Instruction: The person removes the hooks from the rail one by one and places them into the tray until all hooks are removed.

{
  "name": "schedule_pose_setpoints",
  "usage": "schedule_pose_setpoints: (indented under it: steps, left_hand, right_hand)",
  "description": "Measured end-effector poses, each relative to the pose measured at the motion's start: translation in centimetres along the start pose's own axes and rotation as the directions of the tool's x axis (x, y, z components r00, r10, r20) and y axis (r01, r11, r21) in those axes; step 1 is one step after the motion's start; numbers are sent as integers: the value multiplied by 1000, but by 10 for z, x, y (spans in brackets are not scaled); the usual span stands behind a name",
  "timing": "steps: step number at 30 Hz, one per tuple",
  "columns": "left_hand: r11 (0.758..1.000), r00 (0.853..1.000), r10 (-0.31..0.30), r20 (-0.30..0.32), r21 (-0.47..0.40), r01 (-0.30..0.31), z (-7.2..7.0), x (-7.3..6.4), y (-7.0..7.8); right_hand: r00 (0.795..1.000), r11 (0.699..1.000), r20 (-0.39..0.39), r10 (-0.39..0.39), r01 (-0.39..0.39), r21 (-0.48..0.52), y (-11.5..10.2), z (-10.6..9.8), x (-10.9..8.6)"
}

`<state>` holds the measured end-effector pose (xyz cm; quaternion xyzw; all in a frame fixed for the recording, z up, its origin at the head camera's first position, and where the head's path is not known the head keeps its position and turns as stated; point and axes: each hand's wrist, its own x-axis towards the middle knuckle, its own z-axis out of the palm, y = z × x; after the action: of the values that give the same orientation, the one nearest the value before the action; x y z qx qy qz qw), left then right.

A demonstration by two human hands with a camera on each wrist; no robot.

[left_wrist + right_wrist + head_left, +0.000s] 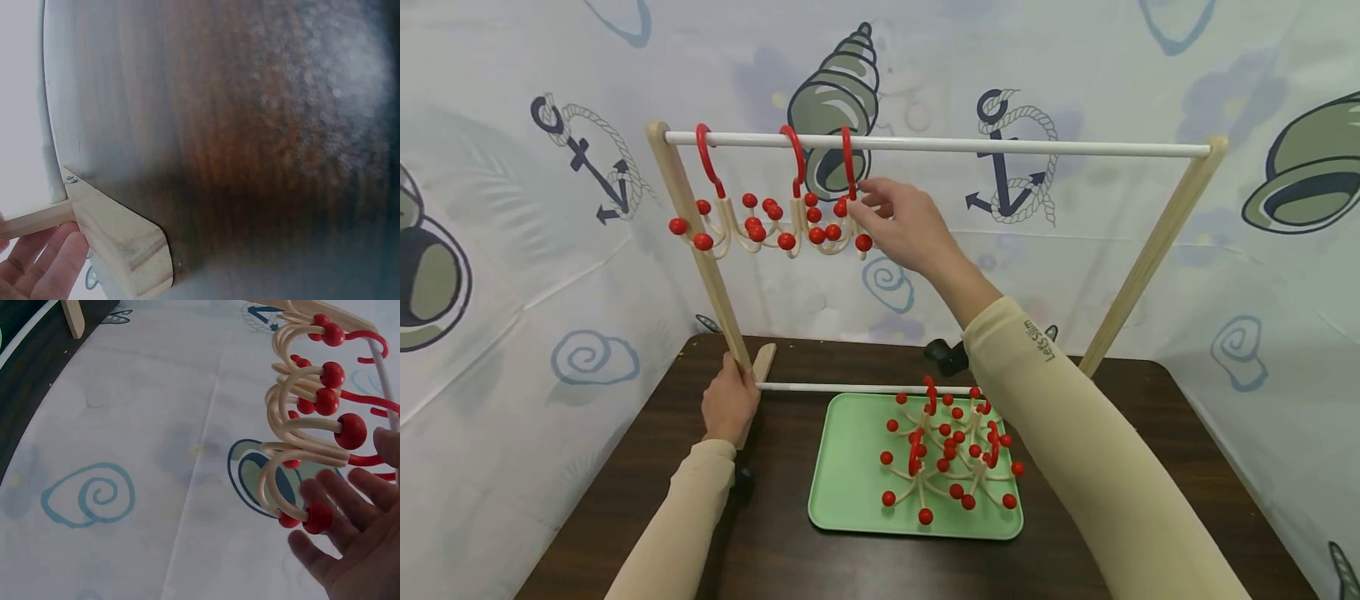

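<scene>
right grip (906, 223), fingers loosely spread, beside the third red-hooked hanger (849, 171) on the white rod (970, 147); left grip (730, 402) clasps the wooden post (716, 292). hanging seems nearly done, next calling for another hanger (914, 457) off the green tray (850, 467).

I see a close-fitting beige left sleeve (677, 517) and a matching right sleeve (1067, 433); near its cuff (988, 323) I read small dark lettering (1040, 340), "Let's Slim". The left hand (730, 402) and right hand (912, 225) are bare.
</scene>
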<state>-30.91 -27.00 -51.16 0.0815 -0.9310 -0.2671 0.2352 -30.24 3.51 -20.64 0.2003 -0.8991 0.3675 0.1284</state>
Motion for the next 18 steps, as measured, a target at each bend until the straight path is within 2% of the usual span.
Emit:
schedule_pose_setpoints:
  steps: [3, 7, 14, 18]
  left_hand:
    - [1000, 1000, 7, -4, -4, -7, -1, -2, -2]
    - [1000, 1000, 7, -2, 0, -7, 1, -3, -2]
    - [1000, 1000, 16, 1, 12, -16, 1, -3, 0]
    - [1000, 1000, 15, -8, 8, -15, 0, -2, 0]
  right_hand:
    - [999, 999, 38, 32, -31, -4, -1, 7, 4]
    - [997, 998, 46, 67, -68, 4, 3, 11, 6]
    - [996, 996, -24, 82, -83, -29, 8, 16, 8]
    - [996, 996, -35, 84, -85, -16, 10, 19, 9]
